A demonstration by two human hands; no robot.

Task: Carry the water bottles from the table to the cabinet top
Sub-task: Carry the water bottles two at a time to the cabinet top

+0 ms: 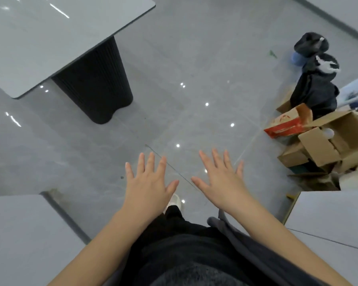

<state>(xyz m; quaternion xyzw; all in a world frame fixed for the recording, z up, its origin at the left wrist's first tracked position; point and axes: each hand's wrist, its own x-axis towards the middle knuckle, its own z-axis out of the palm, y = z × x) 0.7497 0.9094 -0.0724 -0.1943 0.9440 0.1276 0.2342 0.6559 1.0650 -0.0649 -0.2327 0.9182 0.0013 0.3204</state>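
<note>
**Both hands out, holding nothing**

The left hand [148,183] and right hand [222,179] hover side by side, fingers spread flat, above the glossy floor [194,89]. Farther off, upper left, sits the counter [50,38]. Where the water bottles are, I cannot tell.

We see bare floor [194,83] right of the tabletop [50,38]; farther right, cardboard boxes [327,141] and black bags [316,83] crowd it.
</note>
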